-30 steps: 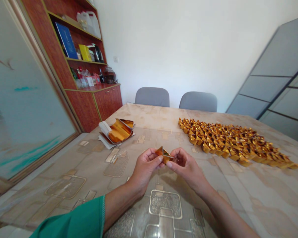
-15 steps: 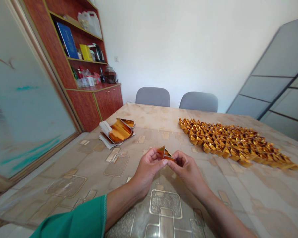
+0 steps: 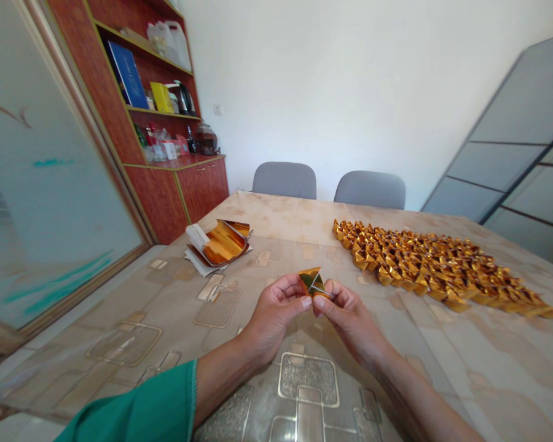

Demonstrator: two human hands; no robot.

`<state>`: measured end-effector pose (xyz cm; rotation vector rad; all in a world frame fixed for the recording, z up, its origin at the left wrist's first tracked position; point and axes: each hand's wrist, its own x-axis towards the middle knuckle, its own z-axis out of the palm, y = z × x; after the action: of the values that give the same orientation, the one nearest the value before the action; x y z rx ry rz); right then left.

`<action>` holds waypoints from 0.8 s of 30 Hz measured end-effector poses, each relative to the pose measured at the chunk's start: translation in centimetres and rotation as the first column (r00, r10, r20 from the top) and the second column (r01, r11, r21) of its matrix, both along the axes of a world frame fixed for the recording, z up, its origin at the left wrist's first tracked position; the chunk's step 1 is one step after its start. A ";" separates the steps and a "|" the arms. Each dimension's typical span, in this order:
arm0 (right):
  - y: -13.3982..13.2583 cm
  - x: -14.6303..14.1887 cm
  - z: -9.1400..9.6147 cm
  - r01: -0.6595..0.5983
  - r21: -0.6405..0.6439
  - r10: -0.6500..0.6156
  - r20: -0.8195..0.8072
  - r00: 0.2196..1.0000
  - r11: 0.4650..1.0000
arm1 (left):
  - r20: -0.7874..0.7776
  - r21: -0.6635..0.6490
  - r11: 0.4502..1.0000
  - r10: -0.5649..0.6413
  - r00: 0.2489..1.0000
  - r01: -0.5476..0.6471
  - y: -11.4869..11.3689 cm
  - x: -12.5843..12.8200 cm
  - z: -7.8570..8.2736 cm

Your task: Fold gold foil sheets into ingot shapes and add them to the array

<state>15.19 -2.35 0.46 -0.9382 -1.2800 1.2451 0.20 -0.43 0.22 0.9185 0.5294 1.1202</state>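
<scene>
Pinches a small folded gold paper [image 3: 310, 280] between thumb and fingers of the left hand [image 3: 279, 309] on one side and of the right hand [image 3: 349, 309] on the other — with the thumbs close together at its lower edge. Holds it over the patterned table [image 3: 276, 215]. Has a loose stack of gold sheets [image 3: 225, 244] ahead to the left — and a broad cluster of folded gold pieces [image 3: 424, 261] spread out to the right. Faces two grey chairs [image 3: 284, 180] at the far edge.

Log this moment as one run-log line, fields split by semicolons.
left hand: holds folded gold piece; right hand: holds same piece; beyond, left: gold sheets on table; beyond, right: cluster of folded gold pieces
</scene>
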 end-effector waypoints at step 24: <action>-0.5 0.7 0.8 0.005 0.261 -0.053 0.177 0.983 0.965 | 0.450 -0.381 0.796 -0.285 0.846 0.471 0.8 -1.1 0.1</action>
<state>15.90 -2.88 1.26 -0.8912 -1.5268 0.9553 -0.93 0.35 0.36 0.3330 0.2622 0.7067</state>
